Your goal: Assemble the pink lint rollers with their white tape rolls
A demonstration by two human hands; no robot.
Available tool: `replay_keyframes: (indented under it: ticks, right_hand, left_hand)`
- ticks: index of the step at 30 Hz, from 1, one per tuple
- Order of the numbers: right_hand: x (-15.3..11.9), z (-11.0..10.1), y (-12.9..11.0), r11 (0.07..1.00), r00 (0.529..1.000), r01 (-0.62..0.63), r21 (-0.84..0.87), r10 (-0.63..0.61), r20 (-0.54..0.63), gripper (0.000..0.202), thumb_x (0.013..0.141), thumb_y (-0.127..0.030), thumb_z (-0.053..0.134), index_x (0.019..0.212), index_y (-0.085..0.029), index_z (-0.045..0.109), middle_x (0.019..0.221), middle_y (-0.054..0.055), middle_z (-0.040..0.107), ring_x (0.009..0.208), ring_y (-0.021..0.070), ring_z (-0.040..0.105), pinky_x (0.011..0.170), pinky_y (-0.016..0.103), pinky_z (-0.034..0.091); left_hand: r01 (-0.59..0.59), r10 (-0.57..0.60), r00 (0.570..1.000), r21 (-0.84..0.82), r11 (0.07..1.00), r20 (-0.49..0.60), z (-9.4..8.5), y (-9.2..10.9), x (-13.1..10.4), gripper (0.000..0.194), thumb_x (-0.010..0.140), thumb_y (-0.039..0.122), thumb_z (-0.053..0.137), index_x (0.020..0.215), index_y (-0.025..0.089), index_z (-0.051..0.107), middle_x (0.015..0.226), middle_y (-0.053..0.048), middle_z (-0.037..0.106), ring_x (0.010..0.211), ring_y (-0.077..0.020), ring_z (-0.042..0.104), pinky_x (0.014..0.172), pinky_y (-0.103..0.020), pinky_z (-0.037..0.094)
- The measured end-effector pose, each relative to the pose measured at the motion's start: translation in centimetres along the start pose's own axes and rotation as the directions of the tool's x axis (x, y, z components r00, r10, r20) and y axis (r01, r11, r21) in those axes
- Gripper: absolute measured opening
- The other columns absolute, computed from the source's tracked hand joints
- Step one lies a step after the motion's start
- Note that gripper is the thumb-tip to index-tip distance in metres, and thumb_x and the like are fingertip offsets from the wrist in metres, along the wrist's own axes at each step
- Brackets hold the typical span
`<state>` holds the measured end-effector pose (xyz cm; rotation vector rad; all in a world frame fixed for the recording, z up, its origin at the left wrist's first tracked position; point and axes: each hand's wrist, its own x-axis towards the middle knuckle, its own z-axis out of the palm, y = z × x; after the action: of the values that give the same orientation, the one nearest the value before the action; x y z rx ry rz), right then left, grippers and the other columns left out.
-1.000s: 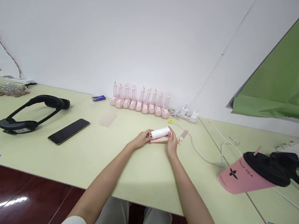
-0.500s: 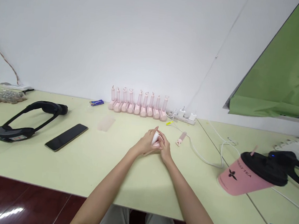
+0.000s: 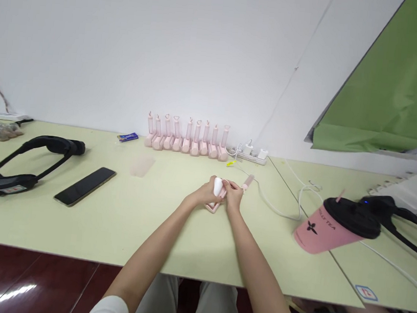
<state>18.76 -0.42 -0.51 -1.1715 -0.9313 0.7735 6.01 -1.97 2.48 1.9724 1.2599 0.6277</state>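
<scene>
Over the table, my two hands meet around a small white rounded piece (image 3: pixel 218 186) joined or pressed against a pink part (image 3: pixel 223 192). My left hand (image 3: pixel 204 193) is closed on the white piece from the left. My right hand (image 3: pixel 234 196) pinches the pink part from the right, its fingers covering much of it. Below them a pink frame-like end (image 3: pixel 212 207) shows near the tabletop; whether it belongs to the same item I cannot tell. Just beyond my right hand lies a pink translucent tube (image 3: pixel 248 181), partly hidden by the fingers.
Several pink tube-topped pieces (image 3: pixel 186 144) stand in a row by the wall. A power strip (image 3: pixel 252 157) with white cables is right of them. A phone (image 3: pixel 85 186) and black headset (image 3: pixel 25 178) lie left; a pink cup (image 3: pixel 329 227) stands right.
My right hand has shifted slightly outward and the white piece is more exposed. The pink frame-like end now shows below the hands. The whole view has shifted a little.
</scene>
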Motion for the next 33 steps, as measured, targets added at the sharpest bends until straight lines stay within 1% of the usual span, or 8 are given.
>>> replay_keyframes:
  ticks: [4,8,10,16,20,23,28,33]
  right_hand:
    - [-0.3,-0.5,-0.3,0.997,0.995,0.074,-0.027,-0.076,-0.064,0.028,0.058,-0.038,0.065,0.07,-0.013,0.067,0.074,0.008,0.068,0.071,0.0188,0.06,0.069,0.031,0.047]
    - [-1.1,-0.2,-0.9,0.97,0.971,0.221,-0.098,-0.209,0.12,0.03,0.065,-0.036,0.059,0.085,-0.016,0.068,0.083,0.006,0.069,0.077,0.0182,0.061,0.071,0.03,0.048]
    - [-1.1,0.0,-0.8,0.956,0.956,0.256,-0.139,-0.229,0.185,0.027,0.068,-0.035,0.056,0.083,-0.016,0.069,0.085,0.006,0.069,0.079,0.0185,0.061,0.073,0.03,0.047]
    - [-0.4,-0.2,-0.1,0.965,0.981,0.191,-0.178,-0.18,0.076,0.024,0.068,-0.031,0.054,0.072,-0.015,0.07,0.077,0.008,0.07,0.074,0.0194,0.063,0.073,0.031,0.048]
    - [-0.3,-0.6,-0.3,0.961,0.979,0.204,-0.188,-0.205,0.015,0.023,0.068,-0.029,0.053,0.07,-0.014,0.07,0.076,0.008,0.07,0.073,0.0187,0.063,0.073,0.03,0.048]
    - [-0.4,-0.7,-0.4,0.961,0.977,0.211,-0.181,-0.214,0.005,0.023,0.068,-0.029,0.053,0.069,-0.013,0.07,0.075,0.008,0.07,0.072,0.018,0.063,0.072,0.029,0.048]
    - [-0.5,-0.8,-0.3,0.959,0.974,0.227,-0.169,-0.228,0.012,0.021,0.068,-0.028,0.054,0.068,-0.013,0.069,0.073,0.008,0.07,0.069,0.0174,0.062,0.068,0.028,0.048]
    - [-0.5,-0.9,-0.3,0.965,0.975,0.219,-0.143,-0.222,0.0,0.021,0.067,-0.027,0.054,0.067,-0.013,0.069,0.073,0.008,0.07,0.069,0.0174,0.062,0.068,0.028,0.048]
  left_hand:
    - [-0.019,0.02,1.0,-0.086,0.996,0.012,0.6,0.2,0.1,0.082,0.056,0.04,0.069,0.122,0.016,0.026,0.099,-0.009,0.055,0.086,-0.0225,0.054,0.069,-0.029,0.043]
    - [-0.041,0.036,0.999,-0.265,0.963,-0.023,0.2,-0.7,-0.9,0.08,0.058,0.041,0.067,0.122,0.016,0.026,0.109,-0.01,0.049,0.097,-0.022,0.05,0.078,-0.031,0.042]
    - [-0.037,0.028,0.999,-0.332,0.943,-0.031,0.0,-1.1,-1.1,0.08,0.058,0.039,0.068,0.122,0.015,0.026,0.112,-0.011,0.047,0.101,-0.0218,0.048,0.081,-0.031,0.041]
    - [0.048,-0.035,0.998,-0.364,0.93,0.043,0.6,-0.8,-0.5,0.079,0.059,0.039,0.068,0.123,0.015,0.027,0.11,-0.01,0.048,0.097,-0.0219,0.049,0.082,-0.034,0.041]
    - [0.018,0.001,0.999,-0.355,0.935,0.053,1.4,-0.7,0.0,0.079,0.061,0.041,0.065,0.123,0.014,0.026,0.111,-0.012,0.047,0.098,-0.0225,0.048,0.082,-0.034,0.041]
    - [-0.023,0.037,0.999,-0.328,0.944,0.034,1.8,-0.9,-0.1,0.078,0.062,0.043,0.064,0.124,0.014,0.025,0.113,-0.013,0.046,0.1,-0.0231,0.047,0.084,-0.034,0.039]
    - [0.019,-0.012,1.0,-0.325,0.945,0.025,2.1,-0.9,-0.2,0.081,0.063,0.044,0.063,0.126,0.015,0.022,0.111,-0.013,0.048,0.098,-0.0238,0.049,0.083,-0.036,0.039]
    - [0.006,-0.001,1.0,-0.341,0.94,0.014,2.4,-0.7,-0.5,0.081,0.064,0.044,0.063,0.127,0.015,0.02,0.11,-0.013,0.048,0.095,-0.023,0.05,0.081,-0.035,0.041]
